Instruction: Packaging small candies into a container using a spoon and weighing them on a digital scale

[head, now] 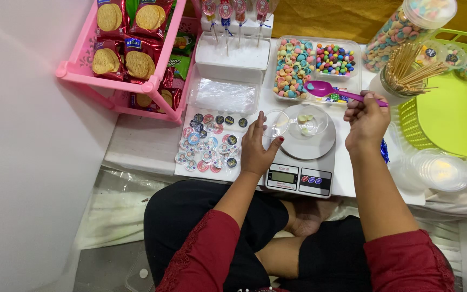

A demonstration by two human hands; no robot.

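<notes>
Your right hand is closed around the handle of a purple spoon, whose long axis runs left from the hand to a bowl over the candy tray. Your left hand pinches a clear cup; the scale lies between your hands.

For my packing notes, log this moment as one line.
left hand: touching clear cup | right hand: holding purple spoon | scale: few candies
</notes>
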